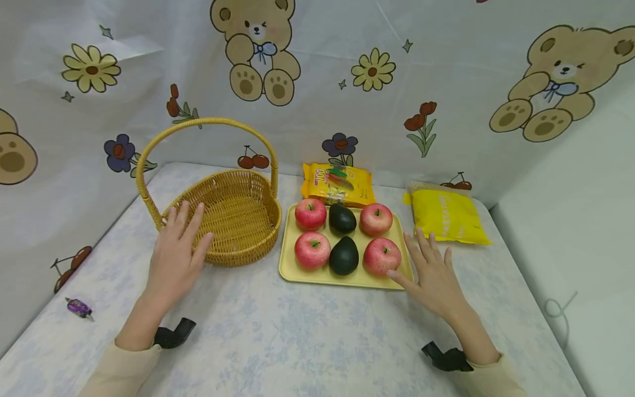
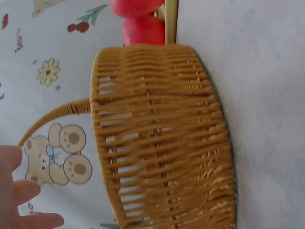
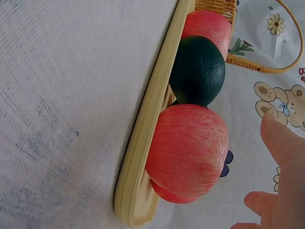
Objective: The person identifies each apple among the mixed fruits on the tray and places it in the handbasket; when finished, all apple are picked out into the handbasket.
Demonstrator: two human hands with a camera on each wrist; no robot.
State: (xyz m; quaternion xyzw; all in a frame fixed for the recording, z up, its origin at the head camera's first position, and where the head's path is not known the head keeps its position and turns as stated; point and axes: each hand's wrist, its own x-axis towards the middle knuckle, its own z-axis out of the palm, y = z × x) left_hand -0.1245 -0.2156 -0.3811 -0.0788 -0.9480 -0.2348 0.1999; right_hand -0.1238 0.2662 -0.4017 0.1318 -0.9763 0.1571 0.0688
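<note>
My left hand (image 1: 175, 257), fingers spread and straight, hovers by the near left side of a wicker basket (image 1: 233, 253) with a tall handle; nothing is in its grasp. In the left wrist view the woven basket wall (image 2: 157, 138) fills the middle, the fingers at the lower left. My right hand (image 1: 436, 275) has its fingers extended and holds nothing, near the right end of a yellow tray (image 1: 307, 277). On that tray lie several red apples (image 1: 312, 250) and two dark green avocados (image 1: 344, 256). The thumb is close to the near right apple (image 3: 188, 148); head-view contact is unclear.
Behind the tray lies an orange-yellow snack packet (image 1: 339, 184). A bright yellow packet (image 1: 448, 216) is at the back right. Far left, a small purple wrapped candy (image 1: 79, 308) rests on the patterned tablecloth (image 1: 297, 342). A bear-printed curtain hangs behind.
</note>
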